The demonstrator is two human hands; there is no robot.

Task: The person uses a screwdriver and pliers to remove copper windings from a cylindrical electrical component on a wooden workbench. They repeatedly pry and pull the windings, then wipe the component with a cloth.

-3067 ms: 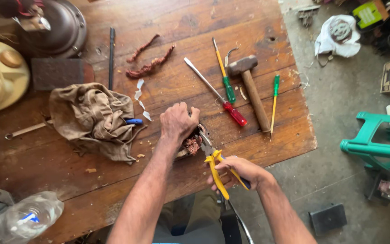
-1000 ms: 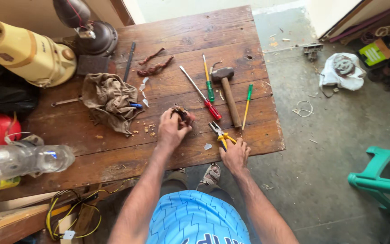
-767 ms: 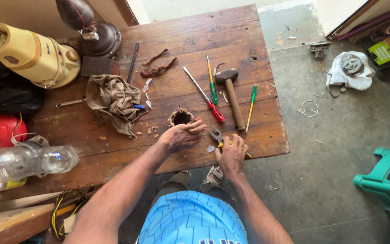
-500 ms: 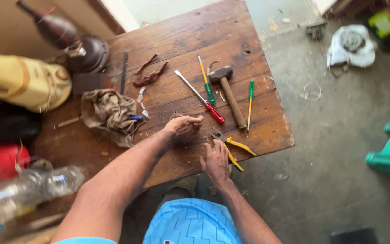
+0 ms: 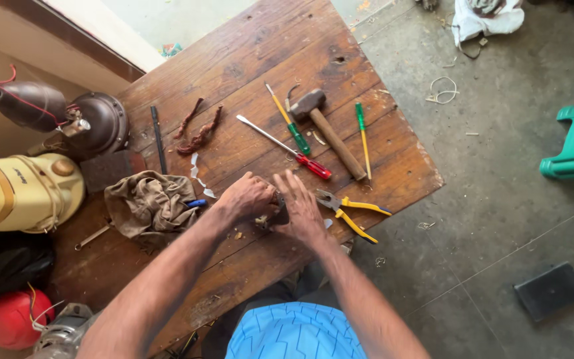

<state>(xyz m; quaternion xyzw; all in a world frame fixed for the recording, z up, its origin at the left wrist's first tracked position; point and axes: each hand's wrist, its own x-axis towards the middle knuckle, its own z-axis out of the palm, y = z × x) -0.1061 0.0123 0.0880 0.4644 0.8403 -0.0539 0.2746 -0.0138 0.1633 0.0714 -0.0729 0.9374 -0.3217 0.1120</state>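
A wooden desk (image 5: 260, 60) of worn brown planks carries everything. At its left edge lies a cream-coloured appliance housing (image 5: 21, 193), and beyond it, toward the far left corner, a dark round motor part (image 5: 104, 123) with red wires. A crumpled brown rag (image 5: 151, 206) sits just right of the cream housing, near the front edge, with a small blue-tipped tool poking out beside it.

Both hands meet at the middle of the front edge. The left hand (image 5: 247, 197) is curled shut around a small dark metal part (image 5: 279, 211), and the right hand (image 5: 302, 209) presses against the same part with its fingers spread flat, so the part is pinched between them and mostly hidden.

Toward the right edge lies a hammer (image 5: 330, 133) with a wooden handle. Yellow-handled pliers (image 5: 353, 213) rest just right of the right hand, near the front right corner, untouched. A red-handled screwdriver (image 5: 287, 147), a green-handled screwdriver (image 5: 288, 121) and a thin green-and-yellow screwdriver (image 5: 363, 136) lie around the hammer. Two twisted reddish-brown strips (image 5: 197, 126) lie at mid-desk, further back.
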